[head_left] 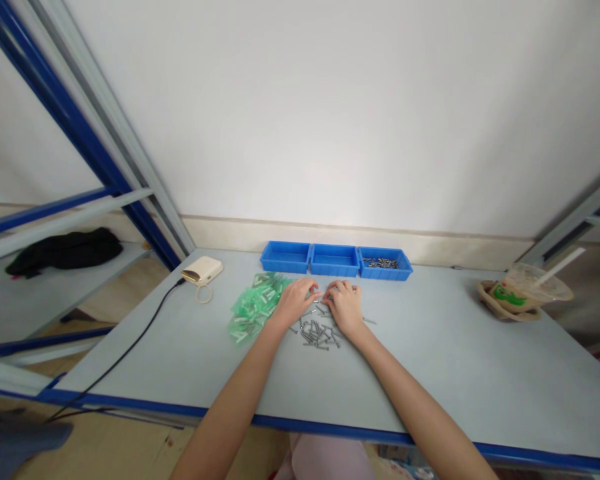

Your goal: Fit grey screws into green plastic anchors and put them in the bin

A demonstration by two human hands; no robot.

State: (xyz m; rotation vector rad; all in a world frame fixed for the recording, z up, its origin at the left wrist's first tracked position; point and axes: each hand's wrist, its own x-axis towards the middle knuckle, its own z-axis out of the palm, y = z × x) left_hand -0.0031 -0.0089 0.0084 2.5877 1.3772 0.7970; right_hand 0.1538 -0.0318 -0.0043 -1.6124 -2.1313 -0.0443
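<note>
A loose heap of small grey screws [319,331] lies on the pale grey table [430,360] in front of me. My left hand [296,301] and my right hand [344,303] rest side by side at the far edge of the heap, fingertips curled down and nearly touching each other. The fingers look pinched over small pieces, but what they hold is too small to make out. A pile of small green-tinted plastic bags [256,305] lies just left of my left hand.
Three blue trays stand in a row at the back: the left [285,257] and the middle [335,260] look empty, and the right tray [385,263] holds screws. A cream device [203,270] with a black cable sits at left. A plastic cup with straw [523,292] stands at right.
</note>
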